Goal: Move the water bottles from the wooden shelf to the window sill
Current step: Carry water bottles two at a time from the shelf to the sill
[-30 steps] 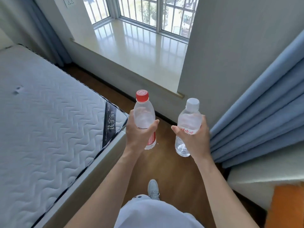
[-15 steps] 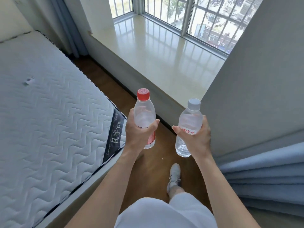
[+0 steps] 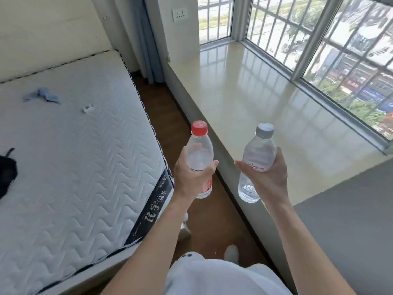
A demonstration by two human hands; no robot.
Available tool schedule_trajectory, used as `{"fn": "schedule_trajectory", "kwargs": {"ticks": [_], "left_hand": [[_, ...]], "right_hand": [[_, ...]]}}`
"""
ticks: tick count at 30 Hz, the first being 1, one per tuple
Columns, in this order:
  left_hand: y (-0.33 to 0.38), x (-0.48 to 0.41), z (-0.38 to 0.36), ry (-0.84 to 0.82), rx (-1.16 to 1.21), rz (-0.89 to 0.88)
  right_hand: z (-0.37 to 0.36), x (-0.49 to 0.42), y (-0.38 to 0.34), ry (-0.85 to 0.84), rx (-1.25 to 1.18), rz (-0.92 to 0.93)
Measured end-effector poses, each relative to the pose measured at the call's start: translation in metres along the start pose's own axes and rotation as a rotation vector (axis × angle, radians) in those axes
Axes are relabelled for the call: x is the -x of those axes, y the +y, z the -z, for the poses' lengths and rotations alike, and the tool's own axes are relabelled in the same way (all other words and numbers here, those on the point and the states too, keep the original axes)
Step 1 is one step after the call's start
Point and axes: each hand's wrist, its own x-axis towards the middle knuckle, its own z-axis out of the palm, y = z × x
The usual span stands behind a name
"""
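Head view: which bottles do we see, and where?

We see two clear water bottles, both close to upright. The red-capped bottle (image 3: 200,158) is in our left hand (image 3: 191,177), over the strip of wooden floor (image 3: 210,220) between bed and sill. The grey-capped bottle (image 3: 258,154) is in our right hand (image 3: 270,179), and its base shows against the near edge of the window sill (image 3: 255,92).

How do our fingers lie?

On the left, the fingers (image 3: 209,167) wrap the red-capped bottle around its middle, thumb across the front. On the right, the thumb crosses the front over the red lettering and the other fingers (image 3: 278,154) curl behind. Both holds are firm, with nothing else in either hand.

Is either bottle on the sill?

We cannot tell whether the grey-capped one touches the sill. The red-capped one is clearly off it.

What lies around us?

The sill is a glossy pale slab that mirrors the barred window (image 3: 319,39) behind it. A grey wall (image 3: 350,231) closes its right end. A blue curtain (image 3: 146,39) hangs at the far left corner, near a wall socket (image 3: 179,14). Left of the floor strip is a quilted white mattress (image 3: 74,156) carrying a crumpled blue cloth (image 3: 41,95), a small white object (image 3: 88,108) and something black (image 3: 6,169) at the frame's edge. Below, we see our white garment (image 3: 212,275) and one pale shoe (image 3: 231,252).
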Motion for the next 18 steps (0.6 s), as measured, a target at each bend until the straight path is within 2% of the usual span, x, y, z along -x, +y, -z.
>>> {"fn": "schedule_trajectory", "kwargs": {"ticks": [13, 18], "left_hand": [[-0.015, -0.108, -0.02, 0.265, -0.054, 0.168], [-0.022, -0.174, -0.017, 0.29, -0.067, 0.177]], "right_hand": [[-0.074, -0.139, -0.007, -0.261, 0.014, 0.022], [-0.119, -0.201, -0.021, -0.301, 0.02, 0.036]]}}
